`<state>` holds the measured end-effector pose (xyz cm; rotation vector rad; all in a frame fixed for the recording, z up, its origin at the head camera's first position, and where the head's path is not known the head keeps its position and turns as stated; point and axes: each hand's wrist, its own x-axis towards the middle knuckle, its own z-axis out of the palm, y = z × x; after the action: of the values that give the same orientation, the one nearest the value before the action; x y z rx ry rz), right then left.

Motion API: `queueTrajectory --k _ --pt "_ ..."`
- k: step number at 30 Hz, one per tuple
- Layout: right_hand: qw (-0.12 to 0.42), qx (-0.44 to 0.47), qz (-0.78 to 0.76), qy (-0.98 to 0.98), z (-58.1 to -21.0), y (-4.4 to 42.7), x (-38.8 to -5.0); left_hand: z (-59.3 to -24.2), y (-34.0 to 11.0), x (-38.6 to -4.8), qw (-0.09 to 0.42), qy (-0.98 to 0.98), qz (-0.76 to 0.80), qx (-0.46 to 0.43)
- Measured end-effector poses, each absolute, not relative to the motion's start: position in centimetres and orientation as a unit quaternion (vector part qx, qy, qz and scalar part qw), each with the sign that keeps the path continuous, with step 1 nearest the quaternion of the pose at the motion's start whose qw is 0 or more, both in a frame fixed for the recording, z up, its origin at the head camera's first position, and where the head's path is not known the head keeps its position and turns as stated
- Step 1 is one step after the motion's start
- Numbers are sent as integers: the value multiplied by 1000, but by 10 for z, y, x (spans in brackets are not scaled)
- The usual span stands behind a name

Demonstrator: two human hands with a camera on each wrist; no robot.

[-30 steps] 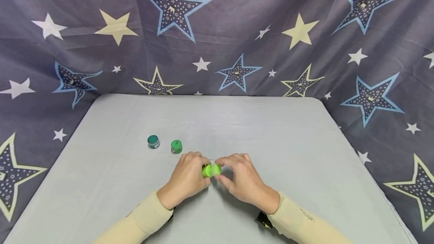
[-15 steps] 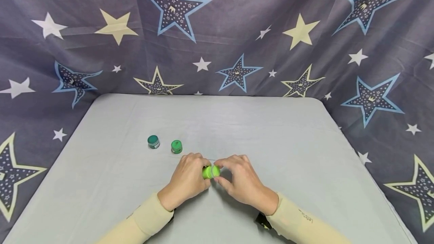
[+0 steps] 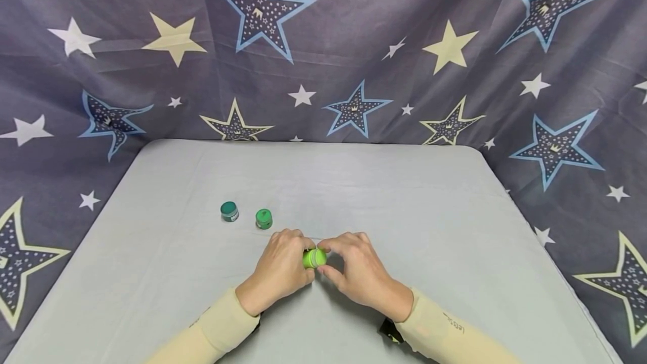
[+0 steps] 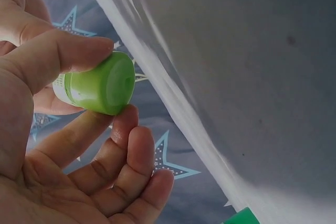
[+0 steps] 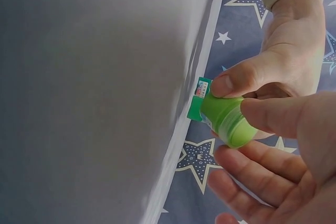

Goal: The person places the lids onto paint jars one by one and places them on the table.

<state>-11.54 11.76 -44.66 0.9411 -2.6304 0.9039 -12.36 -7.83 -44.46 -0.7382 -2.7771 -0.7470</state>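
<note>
A small lime-green jar (image 3: 314, 258) is held sideways between both hands above the front middle of the table. My left hand (image 3: 280, 263) grips its smooth, tapered body, the thumb lying along it in the left wrist view. At the other end, my right hand (image 3: 361, 268) pinches the lid (image 5: 242, 134) between thumb and fingers. A pale ring shows between body and lid; I cannot tell whether the lid is tight. The left hand covers part of the body in the head view. Beyond the left hand stand a green jar (image 3: 264, 218) and a dark teal jar (image 3: 229, 211), both upright.
A pale grey cloth covers the table (image 3: 394, 195). Behind it and at its sides hangs a dark curtain (image 3: 323, 32) with a star pattern. Cream sleeves (image 3: 222, 319) cover both forearms, and a black device (image 3: 391, 330) sits below the right wrist.
My right hand has shifted slightly left, toward my left hand. The lime-green jar has turned a little and its lid end sits nearer the left hand. Both standing jars stay put.
</note>
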Motion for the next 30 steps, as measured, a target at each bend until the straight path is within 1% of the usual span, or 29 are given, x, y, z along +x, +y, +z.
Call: queueTrajectory --k 20,30 --pt "119 301 294 -899 -448 118 -118 -445 -76 -122 85 -931 -258 -245" --pt "119 289 275 -909 -448 119 -120 -443 -76 -121 88 -925 -269 -252"
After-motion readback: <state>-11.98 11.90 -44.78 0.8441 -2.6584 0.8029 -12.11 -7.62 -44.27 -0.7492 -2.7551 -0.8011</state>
